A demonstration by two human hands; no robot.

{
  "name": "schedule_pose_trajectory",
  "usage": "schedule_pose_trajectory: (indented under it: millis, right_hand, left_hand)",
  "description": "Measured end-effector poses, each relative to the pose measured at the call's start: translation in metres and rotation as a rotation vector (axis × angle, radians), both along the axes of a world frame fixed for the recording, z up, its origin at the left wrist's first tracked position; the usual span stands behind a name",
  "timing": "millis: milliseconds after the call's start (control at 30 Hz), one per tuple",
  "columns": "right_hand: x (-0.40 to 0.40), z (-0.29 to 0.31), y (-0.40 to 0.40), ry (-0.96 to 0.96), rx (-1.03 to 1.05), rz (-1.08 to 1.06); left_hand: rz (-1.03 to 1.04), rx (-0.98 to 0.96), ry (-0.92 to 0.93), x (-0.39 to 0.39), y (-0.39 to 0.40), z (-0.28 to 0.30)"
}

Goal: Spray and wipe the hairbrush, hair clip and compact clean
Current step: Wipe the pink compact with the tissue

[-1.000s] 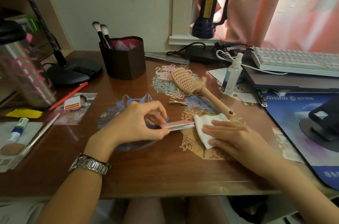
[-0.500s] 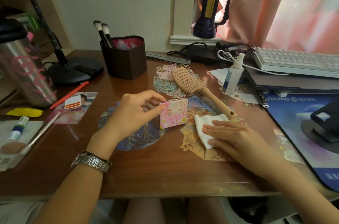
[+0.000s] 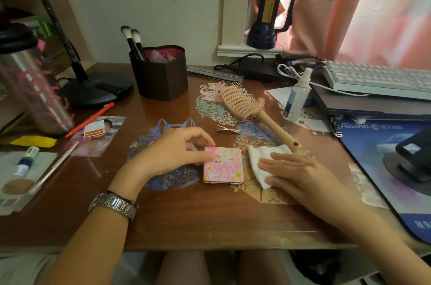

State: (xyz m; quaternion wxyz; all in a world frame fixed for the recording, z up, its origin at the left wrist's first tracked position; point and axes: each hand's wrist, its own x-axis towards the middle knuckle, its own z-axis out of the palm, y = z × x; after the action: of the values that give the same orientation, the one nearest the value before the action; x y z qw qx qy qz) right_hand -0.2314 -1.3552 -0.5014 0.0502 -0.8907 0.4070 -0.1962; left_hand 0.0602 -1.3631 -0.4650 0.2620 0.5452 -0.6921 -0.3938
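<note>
A pink square compact lies flat and closed on the brown desk. My left hand rests at its left edge, thumb and fingertips touching the compact. My right hand lies flat, palm down, pressing on a white wipe just right of the compact. Behind them lies a beige hairbrush with its handle pointing toward the wipe. A metal hair clip sits between the brush and the compact. A small clear spray bottle stands upright at the back right.
A dark heart-shaped holder with makeup brushes stands at the back. A lamp base, steel tumbler and red pen are on the left. A keyboard, blue mat and stand fill the right.
My left hand has turned the compact from standing on its edge to lying flat on the desk. My right hand has stayed on the wipe.
</note>
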Motion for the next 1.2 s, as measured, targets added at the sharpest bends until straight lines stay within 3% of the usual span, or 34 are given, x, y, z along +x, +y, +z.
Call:
schedule_pose_trajectory:
  millis: [133, 333, 633, 1200]
  right_hand:
    - [0.001, 0.000, 0.001, 0.000, 0.009, -0.005]
    - [0.003, 0.000, 0.003, -0.017, 0.001, -0.024]
    - [0.022, -0.003, 0.000, -0.182, 0.079, -0.049]
    - [0.087, 0.000, -0.005, 0.015, 0.073, 0.042]
  left_hand:
    - [-0.074, 0.048, -0.114, 0.002, 0.003, 0.000]
    - [-0.097, -0.031, -0.211, 0.000, 0.001, -0.002]
    - [-0.127, -0.096, -0.320, 0.003, 0.002, -0.001]
    - [-0.153, -0.059, -0.299, 0.010, -0.003, -0.005]
